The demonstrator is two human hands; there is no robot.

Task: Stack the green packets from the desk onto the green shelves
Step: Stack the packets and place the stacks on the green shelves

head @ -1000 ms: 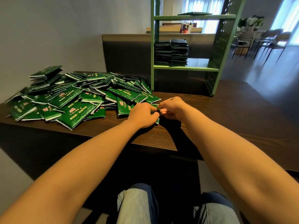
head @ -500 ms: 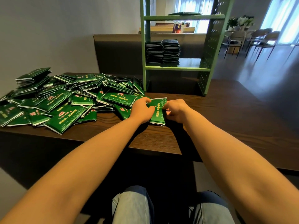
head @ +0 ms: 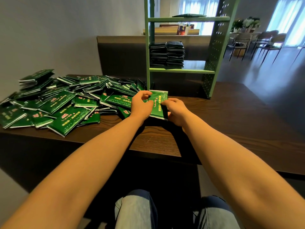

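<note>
While our left hand (head: 141, 105) and right hand (head: 177, 111) pinch the flat, glossy green foil packet (head: 158, 104) by its side edges over the dark wooden desk (head: 231, 121), we judge it light, limp and slippery.

Green packets heaped on the desk, one lifted in front of the green shelves.

A glossy green packet (head: 157, 104) with pale and pink print and a silvery edge is held tilted just above the desk (head: 231, 123), the left hand (head: 141, 104) and right hand (head: 177, 111) pinching its sides. The loose pile (head: 66, 103) sprawls over the desk's left part, packets overlapping at all angles. On the middle board of the green shelves (head: 181, 71) two neat stacks (head: 166, 53) stand side by side, dark in shadow.
</note>
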